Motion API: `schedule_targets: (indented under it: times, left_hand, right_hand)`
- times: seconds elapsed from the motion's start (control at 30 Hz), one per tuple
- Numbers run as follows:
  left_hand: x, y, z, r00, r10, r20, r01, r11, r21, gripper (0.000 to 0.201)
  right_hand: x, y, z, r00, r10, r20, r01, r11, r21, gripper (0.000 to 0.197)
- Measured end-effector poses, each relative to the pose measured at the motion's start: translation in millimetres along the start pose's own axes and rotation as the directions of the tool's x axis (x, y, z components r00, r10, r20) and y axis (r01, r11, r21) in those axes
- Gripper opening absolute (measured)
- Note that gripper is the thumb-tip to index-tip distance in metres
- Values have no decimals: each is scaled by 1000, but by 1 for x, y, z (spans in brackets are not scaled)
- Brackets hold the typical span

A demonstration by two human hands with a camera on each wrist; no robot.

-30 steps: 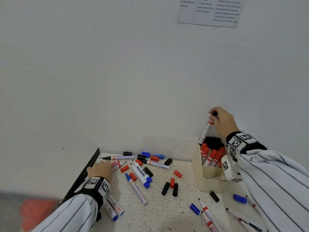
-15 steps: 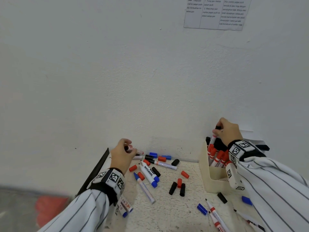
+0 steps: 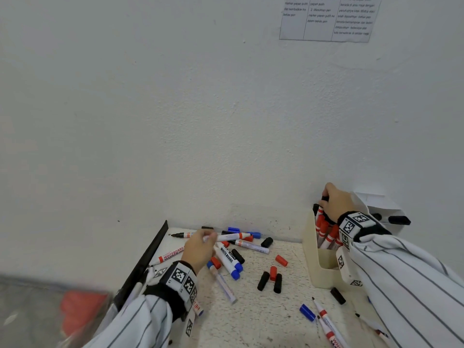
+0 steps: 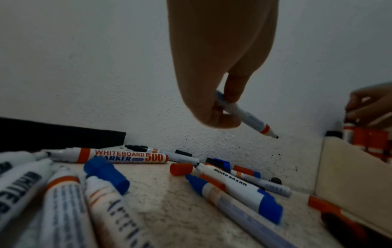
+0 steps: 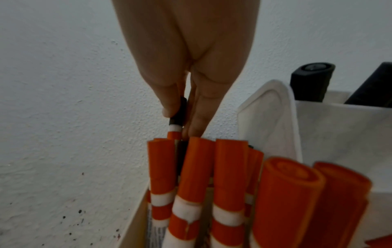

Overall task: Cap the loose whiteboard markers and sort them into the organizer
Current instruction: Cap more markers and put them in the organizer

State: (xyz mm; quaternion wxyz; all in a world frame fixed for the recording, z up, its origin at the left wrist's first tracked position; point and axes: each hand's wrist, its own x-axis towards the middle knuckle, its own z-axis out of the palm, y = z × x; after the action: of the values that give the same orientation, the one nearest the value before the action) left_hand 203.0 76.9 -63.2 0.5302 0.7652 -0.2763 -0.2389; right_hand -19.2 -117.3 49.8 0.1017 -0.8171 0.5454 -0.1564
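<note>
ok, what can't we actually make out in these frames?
- Head view: the wall notice print is too small and its top is cut off.
- Head view: a blurred red shape, bottom left.
- Right wrist view: the right hand and orange caps hide the organizer floor.
- Left wrist view: the left hand covers its marker rear end.

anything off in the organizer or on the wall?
Yes. The right hand is pushing a black-capped marker into a slot of the organizer packed with red-capped markers, so colours mix. The wall behind carries dark ink specks.
</note>
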Motion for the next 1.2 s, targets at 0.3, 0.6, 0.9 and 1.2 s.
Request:
schedule_targets:
  times: [0.3, 0.6, 0.9, 1.2]
  left_hand:
    - [-12, -1, 12, 982, -150, 118, 112, 954, 279, 42]
    - [-13, -4, 18, 960, -185, 210, 124, 954, 272, 39]
    - [-23, -10, 37, 980, -56, 190, -1, 959, 283, 29]
    - [-53, -17, 41, 965, -95, 242, 3, 936, 353, 30]
  right_hand:
    - [16, 13, 25, 998, -7, 62, 10, 999, -44, 23]
    - [24, 15, 30, 996, -71, 46, 71, 997, 8, 21]
    - [-48, 6, 39, 870, -126, 477, 30, 979, 203, 14]
    - [-82, 45, 80, 926, -43, 374, 109, 982, -156, 17]
